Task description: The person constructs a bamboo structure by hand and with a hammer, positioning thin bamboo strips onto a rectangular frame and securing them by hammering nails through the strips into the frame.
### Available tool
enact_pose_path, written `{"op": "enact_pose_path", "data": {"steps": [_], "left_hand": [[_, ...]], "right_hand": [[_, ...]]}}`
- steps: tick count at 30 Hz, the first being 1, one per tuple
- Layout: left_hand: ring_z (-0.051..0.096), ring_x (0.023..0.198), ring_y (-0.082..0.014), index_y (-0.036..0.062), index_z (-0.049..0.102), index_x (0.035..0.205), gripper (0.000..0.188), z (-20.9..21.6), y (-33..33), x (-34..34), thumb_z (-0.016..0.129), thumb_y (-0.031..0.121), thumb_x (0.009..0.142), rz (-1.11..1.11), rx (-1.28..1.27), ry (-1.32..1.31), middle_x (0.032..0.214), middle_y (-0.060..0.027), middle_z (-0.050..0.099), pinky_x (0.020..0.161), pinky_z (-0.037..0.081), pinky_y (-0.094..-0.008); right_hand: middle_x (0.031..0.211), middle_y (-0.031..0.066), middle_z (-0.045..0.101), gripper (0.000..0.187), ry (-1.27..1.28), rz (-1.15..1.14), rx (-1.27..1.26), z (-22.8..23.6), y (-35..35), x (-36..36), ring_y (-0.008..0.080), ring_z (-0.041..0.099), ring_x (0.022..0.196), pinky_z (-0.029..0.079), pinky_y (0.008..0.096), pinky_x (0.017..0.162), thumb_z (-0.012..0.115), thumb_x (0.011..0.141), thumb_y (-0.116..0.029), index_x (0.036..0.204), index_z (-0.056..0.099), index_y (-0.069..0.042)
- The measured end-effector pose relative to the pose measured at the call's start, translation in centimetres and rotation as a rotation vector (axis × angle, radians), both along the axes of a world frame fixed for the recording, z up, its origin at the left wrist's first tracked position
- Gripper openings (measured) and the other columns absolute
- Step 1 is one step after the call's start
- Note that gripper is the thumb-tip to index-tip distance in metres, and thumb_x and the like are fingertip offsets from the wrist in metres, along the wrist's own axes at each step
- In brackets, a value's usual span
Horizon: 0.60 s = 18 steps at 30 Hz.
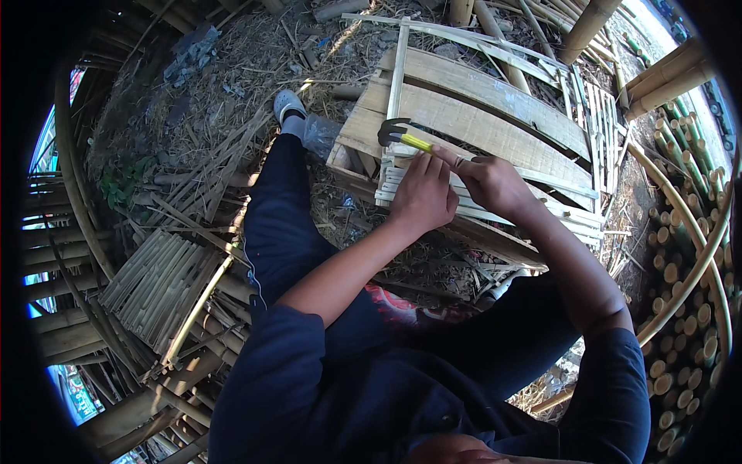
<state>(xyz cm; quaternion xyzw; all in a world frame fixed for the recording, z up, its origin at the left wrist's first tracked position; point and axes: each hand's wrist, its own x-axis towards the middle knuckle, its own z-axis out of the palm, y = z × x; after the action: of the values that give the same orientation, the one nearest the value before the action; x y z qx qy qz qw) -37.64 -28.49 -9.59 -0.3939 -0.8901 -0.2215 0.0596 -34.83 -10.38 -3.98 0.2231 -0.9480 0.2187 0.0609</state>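
My right hand (495,184) is closed round the handle of a claw hammer (416,143) with a yellow grip and a dark head. The hammer head is over the left end of several pale bamboo slats (541,203), near an upright strip (398,73). Just below the hammer, my left hand (423,192) is closed with its fingertips down at the slats. What it pinches is hidden. The slats and strips form a frame lying on a low wooden plank table (464,108), its far side reaching beyond the table top.
A bundle of split bamboo pieces (158,286) lies to the left. Stacked bamboo poles (680,309) stand at the right, and thick bamboo posts (591,27) rise at the far right. Straw and scraps litter the ground (209,100). My outstretched leg (282,201) lies left of the table.
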Motion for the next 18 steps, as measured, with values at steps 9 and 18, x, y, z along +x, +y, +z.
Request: {"op": "enact_pose_path", "data": {"steps": [9, 18], "left_hand": [[0.047, 0.132, -0.0422, -0.0155, 0.052, 0.134, 0.062, -0.8, 0.0, -0.3, 0.059, 0.018, 0.083, -0.005, 0.008, 0.115, 0.132, -0.0298, 0.055, 0.117, 0.035, -0.0463], [0.049, 0.129, -0.042, -0.0153, 0.054, 0.13, 0.059, -0.7, 0.0, -0.3, 0.06, 0.018, 0.082, -0.006, -0.001, 0.056, 0.13, -0.0298, 0.055, 0.117, 0.036, -0.0466]], "right_hand": [[0.067, 0.0173, 0.062, 0.058, -0.011, 0.006, 0.002, -0.3, 0.0, 0.6, 0.0365, 0.063, 0.06, 0.05, 0.0477, 0.057, 0.061, 0.09, -0.007, 0.144, 0.056, -0.025], [0.066, 0.0173, 0.062, 0.057, -0.031, -0.03, -0.006, -1.3, 0.4, 0.4, 0.0364, 0.064, 0.06, 0.051, 0.0476, 0.056, 0.062, 0.087, -0.007, 0.143, 0.058, -0.021]]}}
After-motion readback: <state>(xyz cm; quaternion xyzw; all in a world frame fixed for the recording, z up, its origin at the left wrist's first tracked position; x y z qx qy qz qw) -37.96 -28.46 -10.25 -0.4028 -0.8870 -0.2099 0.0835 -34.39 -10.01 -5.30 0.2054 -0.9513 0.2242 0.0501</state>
